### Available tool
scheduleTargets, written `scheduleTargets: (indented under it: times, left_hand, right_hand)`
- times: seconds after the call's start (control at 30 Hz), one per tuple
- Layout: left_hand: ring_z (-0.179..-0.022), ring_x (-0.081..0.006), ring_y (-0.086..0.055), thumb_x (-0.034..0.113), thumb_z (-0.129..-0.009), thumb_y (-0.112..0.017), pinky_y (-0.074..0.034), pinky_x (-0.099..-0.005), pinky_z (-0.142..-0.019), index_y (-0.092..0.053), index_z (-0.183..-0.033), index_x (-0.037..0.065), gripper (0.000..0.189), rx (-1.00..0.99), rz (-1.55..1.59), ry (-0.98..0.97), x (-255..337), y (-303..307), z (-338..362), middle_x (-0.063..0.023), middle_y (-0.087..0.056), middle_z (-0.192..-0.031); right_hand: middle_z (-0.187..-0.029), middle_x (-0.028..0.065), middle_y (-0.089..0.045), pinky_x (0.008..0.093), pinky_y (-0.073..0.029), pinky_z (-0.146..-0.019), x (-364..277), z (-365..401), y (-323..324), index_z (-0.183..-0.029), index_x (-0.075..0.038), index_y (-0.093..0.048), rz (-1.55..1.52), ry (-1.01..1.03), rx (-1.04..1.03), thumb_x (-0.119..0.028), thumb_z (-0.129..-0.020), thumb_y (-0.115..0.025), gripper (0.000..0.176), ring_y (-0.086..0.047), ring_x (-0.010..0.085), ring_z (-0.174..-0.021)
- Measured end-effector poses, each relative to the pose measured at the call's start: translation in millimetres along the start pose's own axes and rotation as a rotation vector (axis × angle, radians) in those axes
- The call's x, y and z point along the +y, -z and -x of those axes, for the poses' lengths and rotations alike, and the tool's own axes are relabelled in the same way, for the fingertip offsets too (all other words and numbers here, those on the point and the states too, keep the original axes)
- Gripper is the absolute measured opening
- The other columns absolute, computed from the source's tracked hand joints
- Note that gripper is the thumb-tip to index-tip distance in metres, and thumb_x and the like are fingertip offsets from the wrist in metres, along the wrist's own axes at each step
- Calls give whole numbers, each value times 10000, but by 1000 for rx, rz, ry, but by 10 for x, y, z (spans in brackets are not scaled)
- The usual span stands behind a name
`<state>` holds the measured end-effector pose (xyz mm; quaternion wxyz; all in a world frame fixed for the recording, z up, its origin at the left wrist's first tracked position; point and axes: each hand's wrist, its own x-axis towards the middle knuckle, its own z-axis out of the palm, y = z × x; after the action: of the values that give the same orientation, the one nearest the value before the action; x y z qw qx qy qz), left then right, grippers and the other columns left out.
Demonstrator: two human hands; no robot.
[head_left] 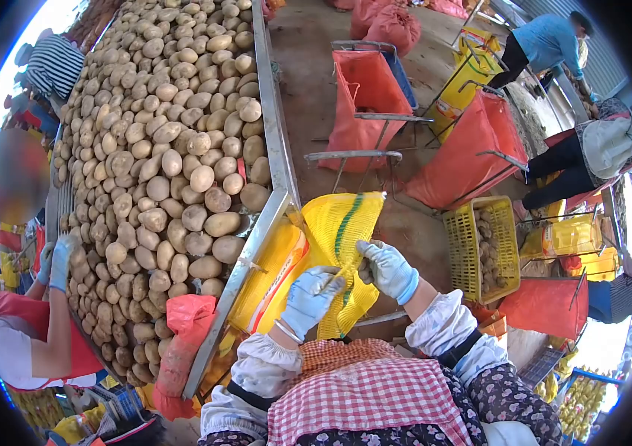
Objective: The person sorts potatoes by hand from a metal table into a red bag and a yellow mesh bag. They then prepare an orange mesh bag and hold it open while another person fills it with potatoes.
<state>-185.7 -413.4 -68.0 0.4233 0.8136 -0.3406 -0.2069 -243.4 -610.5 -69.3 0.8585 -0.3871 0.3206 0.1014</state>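
Observation:
Both my hands wear light blue and white gloves and are close together at a yellow mesh bag (339,223) with a green stripe. My left hand (312,299) is closed on the gathered part of the bag, its fingertips pinched. My right hand (386,269) is just to the right, fingers bent together at the same gathered part; what exactly its fingertips grip is too small to tell. Another yellow bag with a red and white band (271,279) lies beside my left hand, against the metal edge of the potato table. Many potatoes (171,162) cover that table.
Metal table edge (274,111) runs along my left, with a red bag (186,342) over it. Ahead are red bags on stands (364,97) and a yellow crate of potatoes (453,253). Co-workers stand at the left (41,342) and right (546,44).

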Motion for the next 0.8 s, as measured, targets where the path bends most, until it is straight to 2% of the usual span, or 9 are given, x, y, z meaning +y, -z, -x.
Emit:
scheduleTargets:
  times: [0.1, 0.3, 0.37, 0.4, 0.47, 0.57, 0.63, 0.7, 0.8]
  left_hand:
    - [-963, -162, -629, 214, -939, -618, -486, -280, -860, -650, -1099, -15, 282, 128, 746, 343, -173, -80, 32, -83, -686, -1028]
    - [-888, -106, -607, 170, -949, -599, -486, -239, -817, -655, -1015, -12, 201, 471, 1076, 167, -669, 100, -178, -26, -670, -956]
    - [-845, -114, -617, 214, -939, -627, -489, -240, -754, -667, -966, -8, 227, 557, 793, 372, -659, 251, -271, -8, -668, -888]
    - [-785, -143, -638, 238, -937, -625, -489, -272, -692, -677, -954, -9, 252, 604, 791, 419, -466, 256, -318, -39, -687, -839]
    - [-769, -178, -645, 222, -933, -621, -491, -292, -689, -678, -974, -2, 234, 534, 473, 272, -370, 109, -343, -73, -690, -841]
    - [-787, -288, -650, 233, -925, -597, -503, -366, -713, -686, -1036, 48, 233, 353, -30, 28, -104, 40, -388, -143, -684, -885]
    - [-841, -314, -642, 284, -915, -582, -503, -404, -757, -694, -1033, 83, 259, 80, -241, -99, -19, -24, -468, -127, -683, -921]
    - [-885, -312, -637, 323, -910, -561, -494, -424, -789, -692, -1029, 102, 283, -13, -226, -181, 29, -88, -519, -120, -680, -955]
    - [-894, -317, -633, 305, -906, -565, -492, -424, -804, -683, -1026, 106, 261, -156, -277, -263, 121, -100, -603, -122, -676, -967]
  right_hand:
    - [-638, 24, -604, 245, -450, -482, -14, 38, -50, -906, -73, -588, 25, 97, -33, -338, -907, -664, 275, -553, 98, -511]
    - [-759, 31, -669, 254, -474, -533, -152, 159, 326, -1006, -41, -633, 478, 466, 206, -360, -886, -675, 343, -606, 141, -584]
    - [-891, 108, -699, 356, -531, -701, -284, 311, 763, -1064, -52, -648, 1315, 166, 486, -413, -821, -686, 437, -664, 263, -741]
    - [-891, 108, -699, 356, -531, -701, -286, 365, 956, -1064, -52, -648, 1317, 168, 491, -413, -821, -686, 437, -664, 263, -741]
    - [-1160, 181, -629, 442, -460, -939, -214, 461, 1241, -1229, -80, -582, 1675, -354, 274, -452, -764, -675, 602, -609, 349, -1035]
    - [-1451, 170, -381, 455, -327, -1079, -225, 663, 789, -1422, -79, -350, 1786, 436, 601, -408, -716, -726, 865, -385, 364, -1308]
    - [-1440, 165, -393, 504, -305, -1083, -458, 649, 448, -1417, -91, -365, 1808, 964, 440, -373, -658, -777, 909, -376, 399, -1303]
    - [-1499, 151, -292, 508, -291, -1095, -537, 589, 159, -1447, -166, -333, 1850, 892, 253, -359, -650, -789, 939, -296, 418, -1355]
    - [-1429, 145, -428, 513, -302, -1083, -669, 362, 170, -1382, -168, -457, 1998, 850, 218, -336, -697, -755, 766, -366, 367, -1337]
